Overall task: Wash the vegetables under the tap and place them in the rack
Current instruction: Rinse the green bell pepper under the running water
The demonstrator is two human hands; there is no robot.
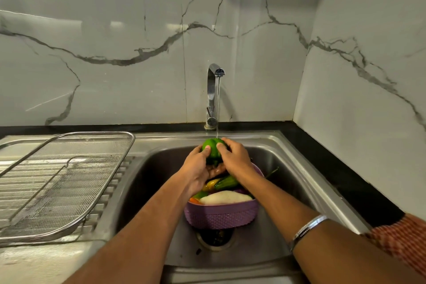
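Gripping glossy lobed green pepper, both hands, under thin stream.

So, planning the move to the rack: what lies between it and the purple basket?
In the head view, only the sink's steel rim and inner wall lie between mesh rack and purple basket.

Green capsicum in both hands under tap stream
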